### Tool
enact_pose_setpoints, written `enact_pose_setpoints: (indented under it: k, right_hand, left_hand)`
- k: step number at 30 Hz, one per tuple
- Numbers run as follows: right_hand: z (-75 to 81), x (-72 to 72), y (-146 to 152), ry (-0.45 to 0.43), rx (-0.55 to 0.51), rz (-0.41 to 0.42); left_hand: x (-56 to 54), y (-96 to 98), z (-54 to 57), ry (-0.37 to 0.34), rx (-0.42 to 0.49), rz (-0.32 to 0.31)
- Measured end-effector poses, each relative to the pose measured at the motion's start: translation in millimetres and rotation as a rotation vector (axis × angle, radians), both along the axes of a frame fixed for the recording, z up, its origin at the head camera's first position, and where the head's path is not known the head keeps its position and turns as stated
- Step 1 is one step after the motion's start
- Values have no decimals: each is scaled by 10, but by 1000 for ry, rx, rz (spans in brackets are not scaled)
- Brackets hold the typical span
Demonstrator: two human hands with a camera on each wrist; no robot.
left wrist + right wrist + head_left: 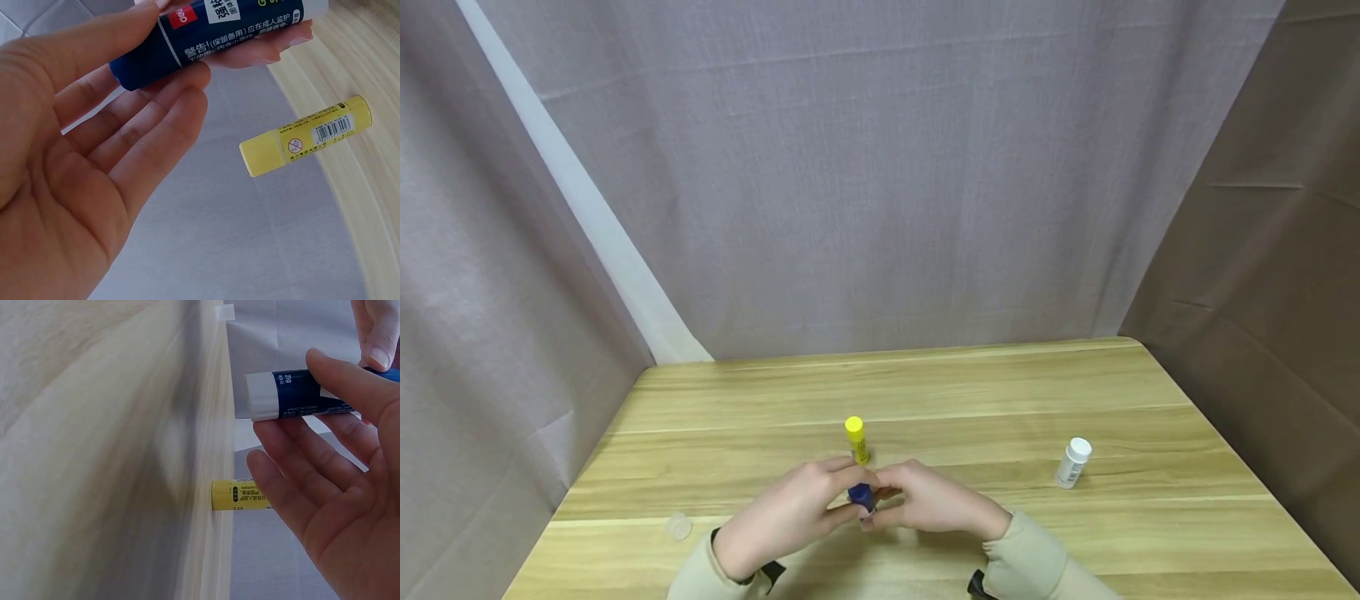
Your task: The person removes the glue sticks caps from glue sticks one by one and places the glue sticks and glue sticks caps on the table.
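Both hands hold a dark blue glue stick (pixel 862 497) over the near middle of the table. In the left wrist view the thumb and fingers of my left hand (pixel 797 508) pinch the blue cap end of the glue stick (pixel 225 37). My right hand (pixel 936 500) grips the body, and the white base of the stick (pixel 262 397) sticks out past its fingers in the right wrist view. Just beyond the hands a yellow glue stick (pixel 857 442) stands upright on the table, its cap on top.
A white bottle (pixel 1073 463) with a white lid stands on the right part of the wooden table (pixel 985 400). Near the left sleeve lies a small clear disc (pixel 679 526). Grey curtains (pixel 880 183) hang behind the table and at its sides.
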State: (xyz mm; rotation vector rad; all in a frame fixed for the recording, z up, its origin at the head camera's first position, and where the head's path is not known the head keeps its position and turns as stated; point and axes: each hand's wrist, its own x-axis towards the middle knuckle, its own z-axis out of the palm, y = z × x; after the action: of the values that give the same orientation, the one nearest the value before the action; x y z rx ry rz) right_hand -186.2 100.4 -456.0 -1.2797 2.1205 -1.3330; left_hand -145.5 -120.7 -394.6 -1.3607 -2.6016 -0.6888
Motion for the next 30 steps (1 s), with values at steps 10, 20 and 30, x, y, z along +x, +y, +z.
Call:
enact_pose_setpoints:
  k: [10,20,30]
  right_hand:
    - [2,-2,9,-13,2,12]
    - [-1,-2,23,5,5,15]
    - [11,2,41,8,0,19]
  left_hand:
    - [-4,4,-9,8,0,8]
    - [-18,11,-29,24,21,-2]
    - [-21,19,-30,37,50,-14]
